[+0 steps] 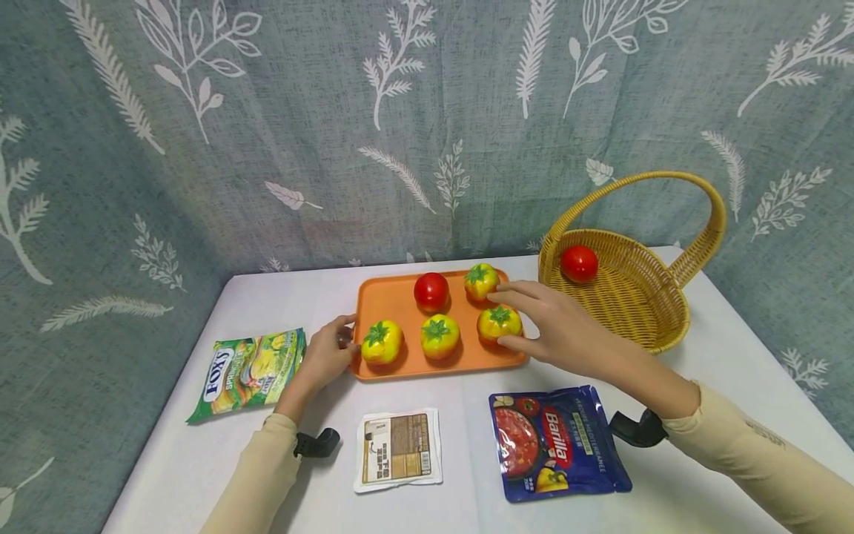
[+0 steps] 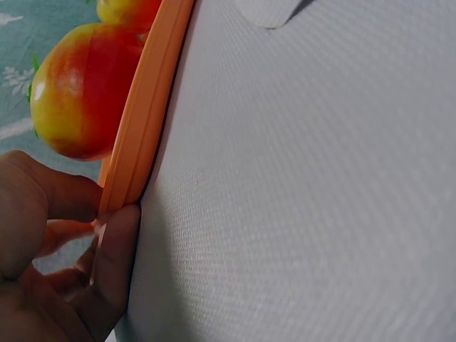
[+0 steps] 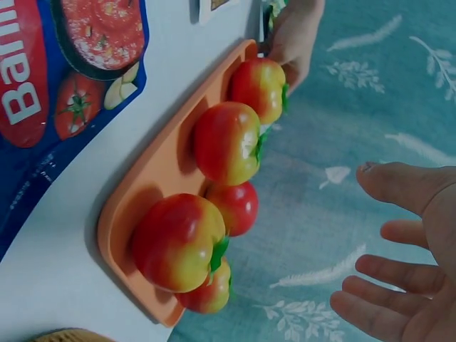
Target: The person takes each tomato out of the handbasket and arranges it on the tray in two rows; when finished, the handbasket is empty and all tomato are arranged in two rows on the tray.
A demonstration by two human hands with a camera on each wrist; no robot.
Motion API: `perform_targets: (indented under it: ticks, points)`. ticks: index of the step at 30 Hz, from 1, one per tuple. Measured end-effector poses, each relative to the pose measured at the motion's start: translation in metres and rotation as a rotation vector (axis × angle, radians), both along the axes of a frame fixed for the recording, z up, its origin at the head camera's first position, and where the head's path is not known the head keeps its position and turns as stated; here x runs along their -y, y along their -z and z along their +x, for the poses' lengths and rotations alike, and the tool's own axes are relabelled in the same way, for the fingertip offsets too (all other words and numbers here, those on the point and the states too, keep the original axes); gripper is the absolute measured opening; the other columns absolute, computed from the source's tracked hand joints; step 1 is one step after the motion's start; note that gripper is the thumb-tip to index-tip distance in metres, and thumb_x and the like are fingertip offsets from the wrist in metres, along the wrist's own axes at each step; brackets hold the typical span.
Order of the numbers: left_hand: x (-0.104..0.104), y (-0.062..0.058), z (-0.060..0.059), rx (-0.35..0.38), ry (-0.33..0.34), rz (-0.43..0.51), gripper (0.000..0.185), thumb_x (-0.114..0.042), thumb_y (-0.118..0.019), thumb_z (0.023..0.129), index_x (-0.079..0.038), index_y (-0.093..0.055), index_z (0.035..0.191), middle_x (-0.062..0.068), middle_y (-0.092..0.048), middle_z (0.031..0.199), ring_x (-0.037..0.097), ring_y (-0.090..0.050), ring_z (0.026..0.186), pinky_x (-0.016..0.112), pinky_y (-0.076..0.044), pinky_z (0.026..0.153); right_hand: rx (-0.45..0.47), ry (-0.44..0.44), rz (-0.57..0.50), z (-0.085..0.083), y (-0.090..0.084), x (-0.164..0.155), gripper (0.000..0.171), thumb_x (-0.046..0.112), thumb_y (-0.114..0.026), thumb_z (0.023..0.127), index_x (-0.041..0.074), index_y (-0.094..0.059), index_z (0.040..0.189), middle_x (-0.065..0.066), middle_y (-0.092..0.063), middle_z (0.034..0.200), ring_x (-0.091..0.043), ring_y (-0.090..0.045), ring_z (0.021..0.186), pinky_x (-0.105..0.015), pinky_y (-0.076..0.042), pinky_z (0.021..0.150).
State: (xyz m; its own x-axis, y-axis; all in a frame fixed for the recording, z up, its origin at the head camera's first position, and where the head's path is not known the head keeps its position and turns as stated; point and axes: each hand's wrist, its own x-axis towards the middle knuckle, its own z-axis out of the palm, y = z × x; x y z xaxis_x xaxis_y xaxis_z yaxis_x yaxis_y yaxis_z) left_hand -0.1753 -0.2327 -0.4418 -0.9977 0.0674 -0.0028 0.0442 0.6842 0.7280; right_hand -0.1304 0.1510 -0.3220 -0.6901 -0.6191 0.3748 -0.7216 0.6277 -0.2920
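Note:
An orange tray [image 1: 400,304] on the white table carries a red tomato [image 1: 431,291] and several yellow-red tomatoes with green stalks. My left hand [image 1: 348,337] pinches the tray's left rim [image 2: 142,121], thumb and fingers either side of it, next to the front-left tomato [image 1: 382,342] [image 2: 78,92]. My right hand [image 1: 517,320] hovers with spread, straight fingers around the front-right tomato [image 1: 500,323]. In the right wrist view that hand [image 3: 370,235] is open and apart from the nearest tomato [image 3: 178,242].
A wicker basket [image 1: 634,297] with a tall handle stands at the right and holds one red tomato [image 1: 579,263]. On the table's near side lie a green Fox's bag [image 1: 250,371], a white packet [image 1: 399,449] and a blue Barilla pouch [image 1: 554,441]. A leaf-print curtain hangs behind.

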Motion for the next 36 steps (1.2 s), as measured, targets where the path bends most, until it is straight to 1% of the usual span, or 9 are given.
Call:
perform_targets:
  ticks: [4,7,14,16,19,24,30,36]
  points:
    - [0.000,0.000,0.000,-0.011,0.004,-0.012,0.059,0.003,-0.062,0.086,0.001,-0.049,0.143,0.020,-0.061,0.111,0.029,-0.062,0.093,0.031,-0.054,0.065,-0.006,0.010,-0.003,0.004,0.001,-0.009,0.057,0.026,-0.085,0.081,0.006,-0.065,0.130,-0.011,-0.063,0.128,-0.029,-0.060,0.118,-0.046,-0.053,0.094]
    - [0.000,-0.001,0.000,-0.027,0.008,-0.029,0.058,0.002,-0.063,0.086,0.002,-0.050,0.142,0.020,-0.062,0.111,0.029,-0.063,0.094,0.032,-0.053,0.069,-0.009,0.027,0.007,0.006,0.002,-0.015,0.056,0.026,-0.085,0.081,0.006,-0.065,0.129,-0.011,-0.063,0.128,-0.030,-0.060,0.118,-0.047,-0.053,0.094]
    - [0.000,-0.002,0.000,-0.007,-0.006,-0.038,0.059,0.001,-0.063,0.087,-0.001,-0.049,0.144,0.019,-0.061,0.113,0.029,-0.062,0.095,0.032,-0.054,0.069,0.011,0.077,0.023,0.011,0.004,-0.030,0.056,0.024,-0.084,0.082,0.007,-0.063,0.131,-0.014,-0.060,0.133,-0.032,-0.060,0.119,-0.049,-0.053,0.093]
    - [0.000,-0.002,0.000,-0.007,-0.005,-0.038,0.060,0.000,-0.064,0.087,-0.001,-0.049,0.144,0.019,-0.061,0.113,0.029,-0.062,0.095,0.032,-0.054,0.069,0.017,0.090,0.016,0.012,0.005,-0.035,0.056,0.022,-0.084,0.082,0.006,-0.063,0.132,-0.014,-0.060,0.133,-0.033,-0.059,0.119,-0.050,-0.052,0.093]
    - [-0.001,-0.002,0.000,-0.014,0.003,-0.040,0.059,0.001,-0.063,0.086,0.000,-0.049,0.144,0.019,-0.061,0.112,0.030,-0.061,0.094,0.032,-0.054,0.070,0.012,0.105,-0.002,0.013,0.006,-0.042,0.055,0.019,-0.084,0.082,0.006,-0.064,0.131,-0.012,-0.062,0.130,-0.031,-0.062,0.115,-0.048,-0.054,0.090]
    - [-0.002,-0.001,0.000,-0.014,0.006,-0.038,0.059,0.000,-0.063,0.086,-0.001,-0.049,0.144,0.019,-0.061,0.112,0.029,-0.061,0.093,0.032,-0.053,0.070,-0.028,0.114,-0.026,0.014,0.007,-0.054,0.051,0.016,-0.084,0.081,0.005,-0.066,0.128,-0.011,-0.065,0.125,-0.030,-0.065,0.109,-0.047,-0.056,0.086]
    - [-0.002,0.000,-0.001,-0.016,0.006,-0.041,0.060,0.000,-0.063,0.086,-0.001,-0.049,0.144,0.020,-0.062,0.113,0.030,-0.062,0.095,0.034,-0.054,0.073,-0.084,0.125,-0.035,0.011,0.004,-0.067,0.053,0.014,-0.085,0.079,0.003,-0.065,0.127,-0.013,-0.065,0.124,-0.034,-0.064,0.109,-0.052,-0.055,0.086]
    - [-0.001,0.001,-0.001,0.004,-0.009,-0.032,0.060,0.000,-0.063,0.087,-0.002,-0.048,0.144,0.020,-0.061,0.115,0.030,-0.062,0.096,0.031,-0.056,0.067,-0.130,0.115,-0.033,0.004,0.003,-0.074,0.052,0.014,-0.085,0.078,0.002,-0.065,0.125,-0.014,-0.066,0.121,-0.033,-0.067,0.102,-0.050,-0.057,0.081]
